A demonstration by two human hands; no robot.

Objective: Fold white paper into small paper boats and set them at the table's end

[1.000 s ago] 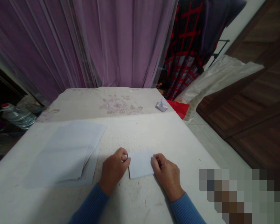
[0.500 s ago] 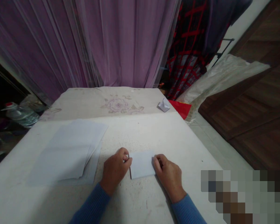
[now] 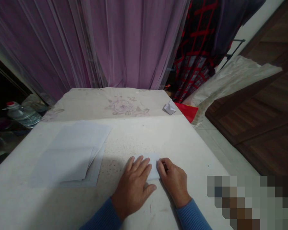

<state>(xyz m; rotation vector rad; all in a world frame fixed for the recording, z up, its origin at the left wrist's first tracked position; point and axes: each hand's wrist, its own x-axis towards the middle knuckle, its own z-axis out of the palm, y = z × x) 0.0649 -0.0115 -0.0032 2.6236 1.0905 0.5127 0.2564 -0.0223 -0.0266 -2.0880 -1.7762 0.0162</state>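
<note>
Spreading left hand palm down over left part of small white paper, with fingers released and fanned out and thumb past the near edge. Pinching right edge of same paper between thumb and curled fingers of right hand, flat on near part of white tabletop. Seeing also loose sheets overlapping off to the left, well apart from both hands, plus folded paper shape near the far right edge.

Purple curtain at back, red-capped bottle left.
</note>
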